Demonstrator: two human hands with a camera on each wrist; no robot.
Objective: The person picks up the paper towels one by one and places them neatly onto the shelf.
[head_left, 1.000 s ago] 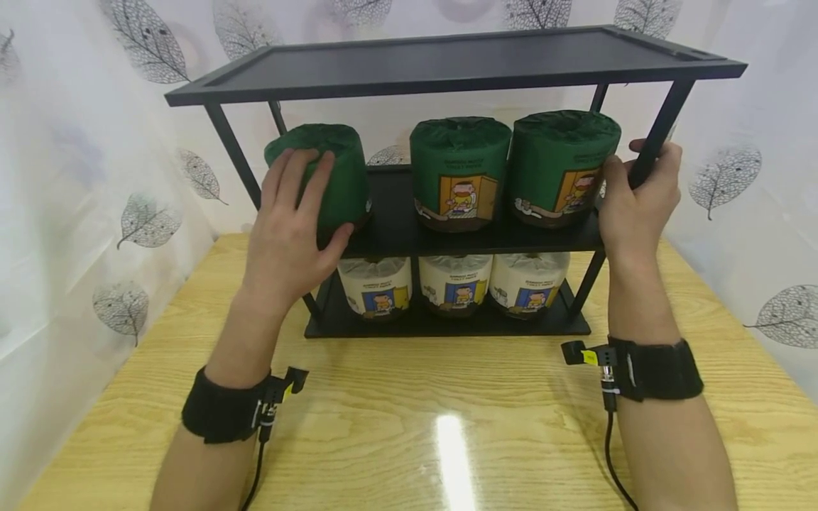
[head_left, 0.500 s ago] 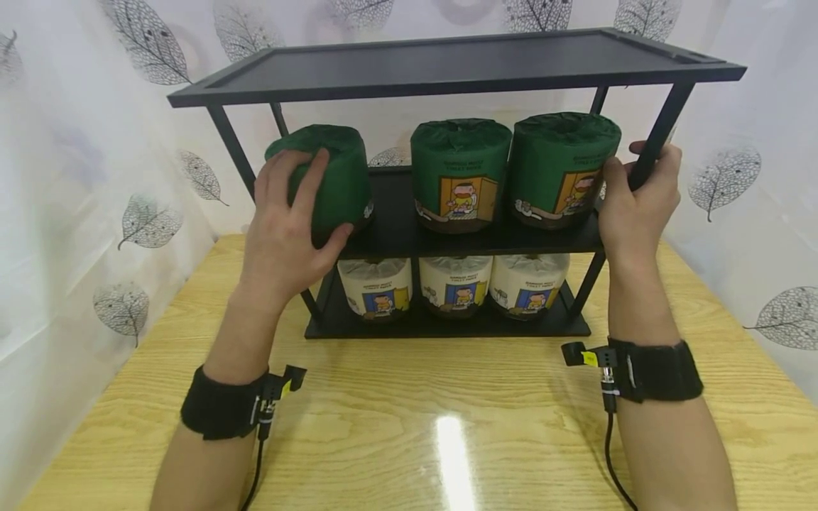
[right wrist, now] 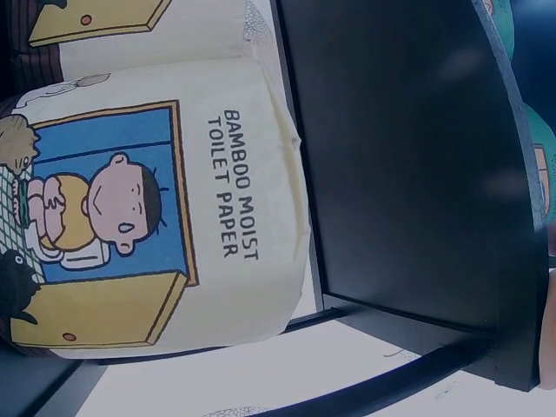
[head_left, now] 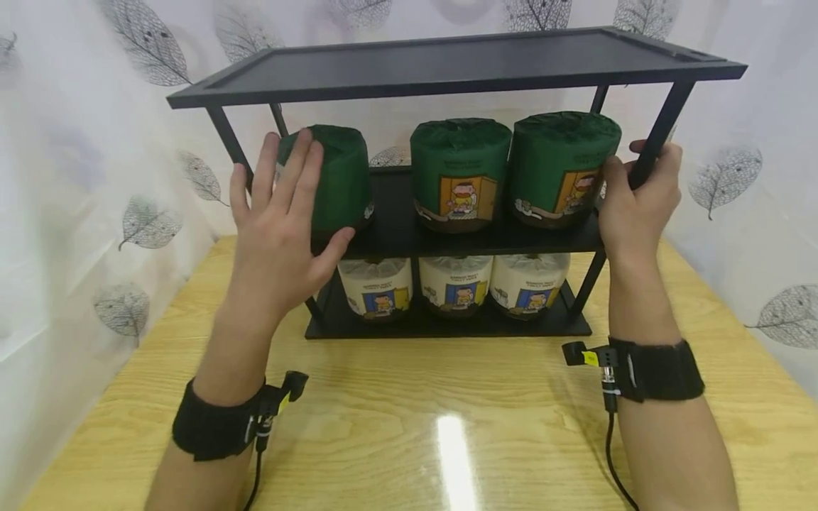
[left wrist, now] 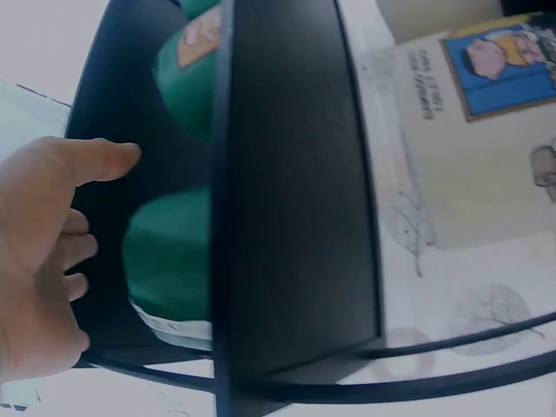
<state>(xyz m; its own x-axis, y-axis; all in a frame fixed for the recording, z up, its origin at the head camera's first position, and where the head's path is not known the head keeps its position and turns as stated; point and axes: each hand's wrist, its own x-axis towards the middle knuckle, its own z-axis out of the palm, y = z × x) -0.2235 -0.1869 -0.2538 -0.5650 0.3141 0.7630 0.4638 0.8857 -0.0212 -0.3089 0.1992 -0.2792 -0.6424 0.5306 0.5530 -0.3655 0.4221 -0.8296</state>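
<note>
On the middle shelf of a black rack (head_left: 447,60) stand green-wrapped toilet rolls. My left hand (head_left: 275,227) is in front of the left green toilet roll (head_left: 345,177), fingers straight and thumb spread. In the left wrist view a gap shows between my left hand (left wrist: 43,252) and the green roll (left wrist: 169,261). My right hand (head_left: 639,195) grips the rack's right front post (head_left: 661,128), its thumb close beside the right green toilet roll (head_left: 556,170). Between them stands the middle green toilet roll (head_left: 456,174), nearer the right one.
On the rack's bottom shelf (head_left: 447,328) stand cream toilet rolls: left (head_left: 377,287), middle (head_left: 455,284) and right (head_left: 529,284). The rack stands on a wooden table (head_left: 396,397). A leaf-patterned white curtain (head_left: 64,177) hangs behind and at the sides.
My left hand has come away from the left green toilet roll, its fingers straightening from bent over the top and shifting left. The right hand stays on the post.
</note>
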